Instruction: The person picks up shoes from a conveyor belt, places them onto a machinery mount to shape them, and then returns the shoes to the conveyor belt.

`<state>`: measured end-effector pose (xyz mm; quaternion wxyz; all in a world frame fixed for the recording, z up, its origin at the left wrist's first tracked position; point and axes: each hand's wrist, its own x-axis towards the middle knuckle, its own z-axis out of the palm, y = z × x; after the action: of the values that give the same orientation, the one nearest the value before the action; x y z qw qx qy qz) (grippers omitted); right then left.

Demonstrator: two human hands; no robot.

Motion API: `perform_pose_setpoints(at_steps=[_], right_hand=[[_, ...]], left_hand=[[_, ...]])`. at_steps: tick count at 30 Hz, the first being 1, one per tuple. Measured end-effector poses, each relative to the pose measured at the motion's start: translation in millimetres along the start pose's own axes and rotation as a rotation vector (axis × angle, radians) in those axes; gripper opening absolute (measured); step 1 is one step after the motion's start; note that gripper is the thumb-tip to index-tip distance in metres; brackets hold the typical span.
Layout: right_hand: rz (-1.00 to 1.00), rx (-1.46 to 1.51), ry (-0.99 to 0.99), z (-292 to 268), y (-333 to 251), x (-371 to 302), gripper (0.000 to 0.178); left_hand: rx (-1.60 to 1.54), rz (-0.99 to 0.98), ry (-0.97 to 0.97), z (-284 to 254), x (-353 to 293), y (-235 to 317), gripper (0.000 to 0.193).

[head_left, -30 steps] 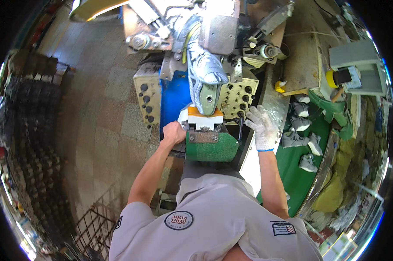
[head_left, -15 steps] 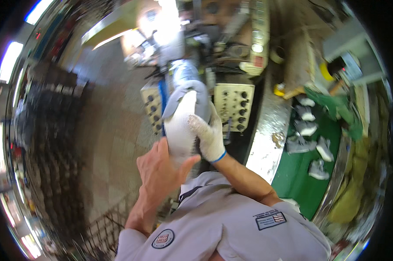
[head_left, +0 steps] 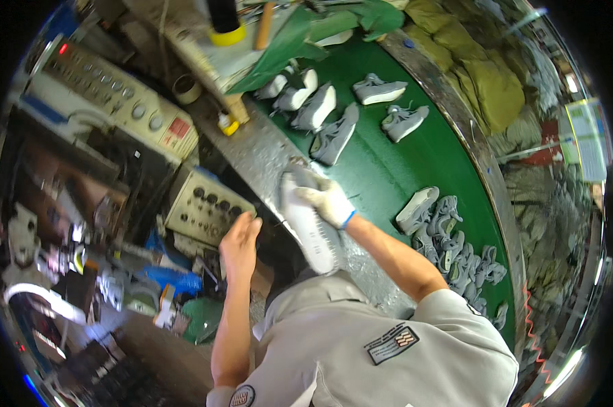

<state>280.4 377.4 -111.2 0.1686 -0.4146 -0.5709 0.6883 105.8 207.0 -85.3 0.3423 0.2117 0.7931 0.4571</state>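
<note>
My gloved right hand [head_left: 328,203] is closed on a grey shoe [head_left: 308,227] with its white, stitched underside turned up toward me. The shoe lies lengthwise, one end toward my body, over the metal ledge beside the green belt; whether it touches the ledge I cannot tell. My bare left hand [head_left: 240,237] is apart from the shoe, to its left, beside a cream control box [head_left: 201,207] with black knobs. Nothing shows in this hand; its fingers are loosely bent and the thumb stands off them.
Several grey shoes [head_left: 336,132] lie on the green belt [head_left: 381,169], with a heap of more shoes [head_left: 449,254] at the right. A long panel [head_left: 126,98] and machine parts fill the left. Olive sacks [head_left: 473,74] lie beyond the belt's wooden edge [head_left: 479,156].
My view and body have turned right, from the machine toward the green belt. The shoe has come off the machine in my right hand. My left hand has let go of it.
</note>
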Motion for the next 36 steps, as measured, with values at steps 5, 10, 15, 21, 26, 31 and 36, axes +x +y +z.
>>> perform_pose_setpoints(at_steps=[5, 10, 15, 21, 26, 31, 36], right_hand=[[0.49, -0.852, 0.137, -185.0, 59.7, 33.5, 0.079], [0.493, -0.6, 0.39, -209.7, 178.7, 165.5, 0.123], [0.426, -0.158, 0.8, -166.4, 248.9, 244.2, 0.107], [0.261, 0.609, 0.264, -155.8, 210.7, 138.2, 0.052], [0.131, 1.001, -0.371, -26.3, 125.1, 0.5, 0.071], [0.504, 1.243, -0.418, 139.1, 76.4, -4.6, 0.058], [0.516, 0.889, -0.702, 250.2, 23.6, 5.4, 0.048]], left_hand=[[0.699, 0.581, 0.807, -125.8, -3.0, -18.2, 0.058], [1.086, 0.123, 1.048, -234.1, 14.2, -75.7, 0.081], [0.667, 0.076, 0.933, -287.1, 8.5, -102.2, 0.067], [0.274, -0.06, 0.76, -333.2, -43.2, -182.2, 0.043], [-0.025, -0.056, 0.715, -291.5, -75.7, -179.1, 0.041], [-0.325, 0.004, 0.267, -193.4, -32.1, -55.0, 0.043], [-0.576, -0.054, 0.126, -229.4, -1.7, -67.1, 0.041]])
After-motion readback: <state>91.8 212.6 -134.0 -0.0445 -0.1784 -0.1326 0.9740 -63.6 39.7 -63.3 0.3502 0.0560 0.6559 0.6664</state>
